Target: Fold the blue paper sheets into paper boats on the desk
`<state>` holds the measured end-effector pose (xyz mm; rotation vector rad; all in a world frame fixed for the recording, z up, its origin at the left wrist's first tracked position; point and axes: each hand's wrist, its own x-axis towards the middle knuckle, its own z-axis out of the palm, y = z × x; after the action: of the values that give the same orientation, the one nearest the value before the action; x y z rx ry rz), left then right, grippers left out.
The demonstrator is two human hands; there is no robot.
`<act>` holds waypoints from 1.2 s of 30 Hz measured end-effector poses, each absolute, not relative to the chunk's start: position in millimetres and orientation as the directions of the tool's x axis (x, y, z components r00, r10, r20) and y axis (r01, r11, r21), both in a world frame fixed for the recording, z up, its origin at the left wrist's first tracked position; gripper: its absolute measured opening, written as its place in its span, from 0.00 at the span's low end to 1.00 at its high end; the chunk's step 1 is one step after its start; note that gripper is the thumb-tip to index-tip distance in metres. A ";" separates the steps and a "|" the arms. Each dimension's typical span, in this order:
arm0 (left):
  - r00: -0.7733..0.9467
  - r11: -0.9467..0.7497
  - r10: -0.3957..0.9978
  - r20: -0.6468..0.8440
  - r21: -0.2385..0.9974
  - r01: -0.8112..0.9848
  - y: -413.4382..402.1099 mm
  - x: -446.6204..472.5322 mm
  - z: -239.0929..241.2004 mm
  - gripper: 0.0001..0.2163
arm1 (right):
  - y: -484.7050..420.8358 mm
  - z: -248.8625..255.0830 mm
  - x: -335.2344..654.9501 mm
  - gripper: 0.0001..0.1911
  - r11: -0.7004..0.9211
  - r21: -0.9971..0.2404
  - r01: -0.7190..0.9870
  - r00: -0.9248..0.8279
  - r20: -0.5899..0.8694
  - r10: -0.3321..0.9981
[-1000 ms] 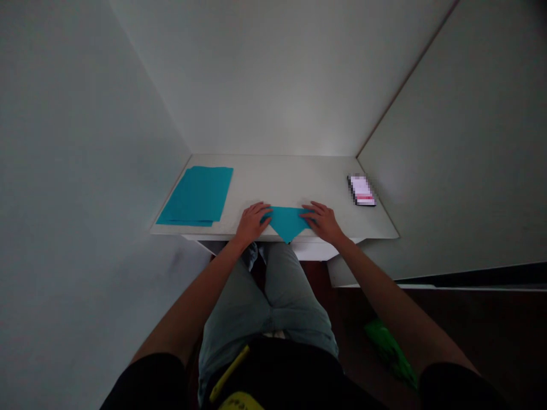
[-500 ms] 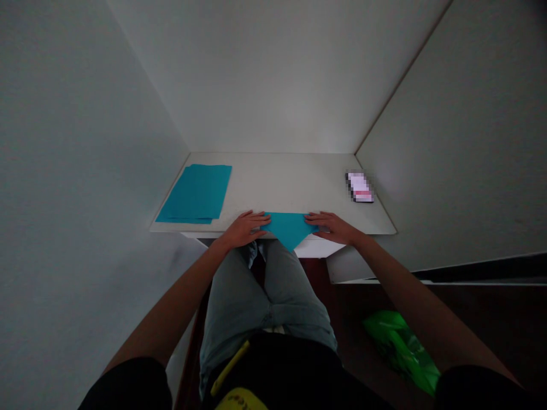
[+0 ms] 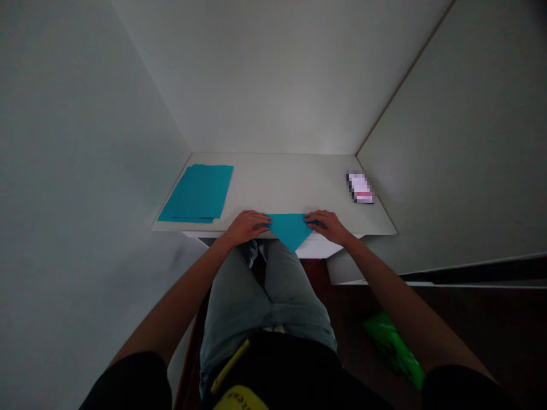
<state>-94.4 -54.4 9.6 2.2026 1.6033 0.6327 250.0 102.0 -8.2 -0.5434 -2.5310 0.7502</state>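
Observation:
A teal sheet folded into a triangle (image 3: 290, 229) lies at the near edge of the white desk (image 3: 282, 182), its tip hanging over the edge toward my lap. My left hand (image 3: 247, 225) rests on the triangle's left corner, fingers curled down and pressing on it. My right hand (image 3: 327, 224) presses the right corner in the same way, fingers bent on the paper. Both hands lie flat against the desk top.
A stack of teal paper sheets (image 3: 197, 193) lies at the desk's left side. A phone (image 3: 360, 188) lies at the right near the wall. Walls close in the desk on three sides. A green bag (image 3: 393, 348) lies on the dark floor to my right.
The triangle and both hands have slid a little toward me, from mid-desk to the near edge. The hands stay on its two corners.

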 end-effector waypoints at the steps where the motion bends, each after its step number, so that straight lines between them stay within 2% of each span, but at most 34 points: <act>1: 0.246 -0.288 0.958 0.149 0.523 0.803 -52.1 -92.2 10.9 0.10 | 102.1 -8.7 250.3 0.15 0.776 -0.580 0.245 -0.823 0.298 0.483; 4: 0.143 -0.188 0.982 0.127 0.524 0.831 -43.4 -86.5 12.1 0.13 | 104.0 -11.3 251.2 0.18 0.770 -0.566 0.293 -0.802 0.293 0.520; 7: 0.015 -0.063 0.995 0.098 0.505 0.861 -32.9 -85.1 9.2 0.27 | 108.4 -16.4 251.7 0.22 0.757 -0.560 0.337 -0.773 0.295 0.562; 9: -0.035 0.002 0.998 0.056 0.498 0.867 -26.3 -86.2 6.5 0.31 | 111.8 -20.6 252.0 0.25 0.756 -0.551 0.352 -0.762 0.301 0.574; 15: -0.097 0.100 0.995 -0.033 0.526 0.844 -16.6 -89.5 2.3 0.24 | 116.7 -28.1 253.1 0.28 0.753 -0.538 0.378 -0.751 0.297 0.590; 22: -0.126 0.155 0.988 -0.090 0.566 0.810 -22.8 -85.8 8.5 0.23 | 117.7 -28.3 252.2 0.31 0.740 -0.553 0.383 -0.737 0.300 0.606; 26: -0.109 0.134 0.991 -0.078 0.646 0.752 -31.3 -81.3 10.3 0.24 | 116.5 -26.6 253.6 0.25 0.725 -0.598 0.342 -0.726 0.322 0.608; 29: -0.102 0.101 0.994 -0.034 0.631 0.769 -35.5 -78.0 8.5 0.19 | 113.3 -25.4 255.6 0.21 0.704 -0.635 0.317 -0.718 0.325 0.616; 33: -0.091 0.080 0.996 -0.013 0.608 0.790 -37.4 -74.2 6.4 0.15 | 108.2 -21.9 256.3 0.36 0.665 -0.678 0.312 -0.691 0.319 0.649; 34: -0.090 0.077 0.996 -0.008 0.608 0.790 -37.5 -73.3 6.4 0.15 | 107.3 -20.3 255.8 0.38 0.670 -0.674 0.310 -0.700 0.315 0.641; 36: -0.092 0.071 0.996 0.003 0.608 0.791 -37.9 -71.9 7.0 0.13 | 106.0 -16.3 254.4 0.34 0.692 -0.651 0.311 -0.727 0.307 0.615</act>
<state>-71.9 -37.9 7.0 1.7707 1.9395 0.6605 254.4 106.0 -16.3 -0.7101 -2.3889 0.7902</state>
